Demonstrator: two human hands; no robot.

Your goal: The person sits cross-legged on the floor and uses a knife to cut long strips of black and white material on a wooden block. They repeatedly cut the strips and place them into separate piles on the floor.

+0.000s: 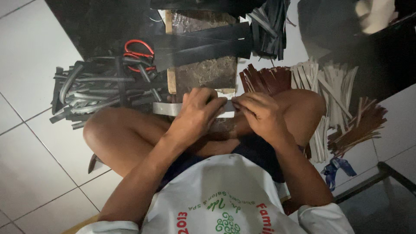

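Working cross-legged on the white tiled floor [26, 65], we're mid-step, it seems, handling one pale grey strip [167, 108] across the worn wooden board [203, 73] by our knees. Left hand [197, 113] pinches it, right hand [260, 113] grips its end, hands almost touching. Next calls for steady tension. Black strips [93, 89] piled left, red-handled scissors [138, 52] beyond.

Red-handled scissors [138, 54]; black strips [93, 89]; grey strip [167, 108]; white floor tiles [30, 65]; blue clip [337, 170].
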